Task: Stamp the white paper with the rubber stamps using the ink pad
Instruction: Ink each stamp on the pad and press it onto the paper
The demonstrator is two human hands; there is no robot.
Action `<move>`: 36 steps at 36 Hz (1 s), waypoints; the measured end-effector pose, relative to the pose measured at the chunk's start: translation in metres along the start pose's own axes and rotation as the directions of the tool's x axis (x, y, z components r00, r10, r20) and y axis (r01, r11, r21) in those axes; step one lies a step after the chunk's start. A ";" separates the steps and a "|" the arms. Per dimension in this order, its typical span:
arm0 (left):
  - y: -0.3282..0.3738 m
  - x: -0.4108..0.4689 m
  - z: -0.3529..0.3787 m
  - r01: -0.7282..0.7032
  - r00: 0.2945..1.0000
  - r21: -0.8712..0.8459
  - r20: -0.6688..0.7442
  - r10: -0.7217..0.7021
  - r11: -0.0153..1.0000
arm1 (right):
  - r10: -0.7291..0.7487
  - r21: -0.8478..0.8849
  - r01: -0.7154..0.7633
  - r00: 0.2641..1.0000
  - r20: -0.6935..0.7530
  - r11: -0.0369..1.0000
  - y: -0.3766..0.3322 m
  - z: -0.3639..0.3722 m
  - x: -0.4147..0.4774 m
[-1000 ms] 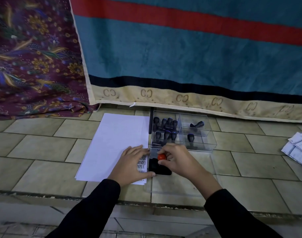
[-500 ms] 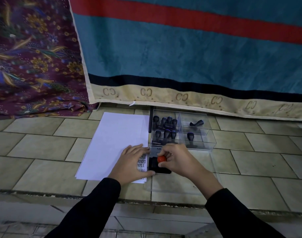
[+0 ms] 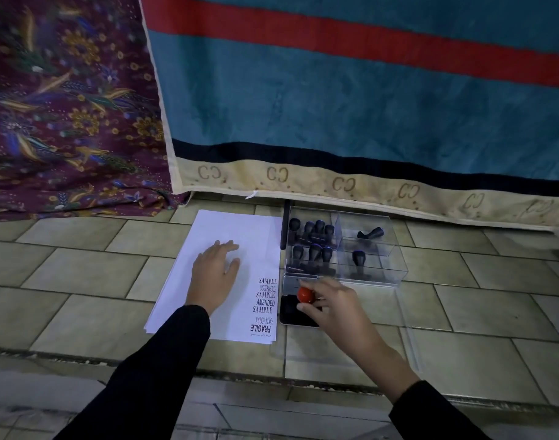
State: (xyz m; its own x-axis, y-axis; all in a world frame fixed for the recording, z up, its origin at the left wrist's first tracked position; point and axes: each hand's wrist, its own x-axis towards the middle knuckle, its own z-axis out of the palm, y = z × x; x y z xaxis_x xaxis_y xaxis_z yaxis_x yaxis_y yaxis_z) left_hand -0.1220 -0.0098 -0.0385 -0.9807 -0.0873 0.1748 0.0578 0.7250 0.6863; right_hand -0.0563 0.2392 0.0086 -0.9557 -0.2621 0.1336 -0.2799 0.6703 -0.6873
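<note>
Your left hand has shifted from the paper's near right corner to its middle, lying flat with fingers spread. Your right hand pinches the red-knobbed stamp over the black ink pad, just right of the white paper. Stamped words run along the sheet's right edge. Dark stamps stand in the clear box behind.

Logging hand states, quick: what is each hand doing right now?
Left hand: open, flat on the white paper.
Right hand: closed on the red-knobbed stamp.
</note>
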 end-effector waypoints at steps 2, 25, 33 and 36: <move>-0.002 0.000 0.007 -0.030 0.999 0.120 0.031 0.027 0.992 | 0.000 -0.034 0.001 1.000 0.009 0.999 -0.002 -0.003 0.006; -0.008 -0.003 0.024 -0.061 0.998 0.251 0.000 0.063 0.966 | -0.050 0.141 0.055 0.998 -0.036 0.989 -0.032 0.018 0.122; -0.010 -0.001 0.026 -0.051 0.999 0.275 0.017 0.048 0.960 | -0.042 0.042 0.041 0.998 0.042 0.998 -0.017 0.024 0.120; -0.009 -0.002 0.025 -0.050 0.999 0.255 0.008 0.049 0.966 | -0.040 0.029 0.038 0.998 0.057 0.999 -0.016 0.025 0.120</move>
State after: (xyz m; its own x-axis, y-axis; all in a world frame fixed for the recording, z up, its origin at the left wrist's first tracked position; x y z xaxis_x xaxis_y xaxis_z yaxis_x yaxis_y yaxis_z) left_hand -0.1257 0.0008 -0.0632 -0.9782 -0.0460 0.2026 0.0570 0.8784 0.4744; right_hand -0.1642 0.1794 0.0175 -0.9373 -0.3273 0.1200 -0.3132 0.6395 -0.7021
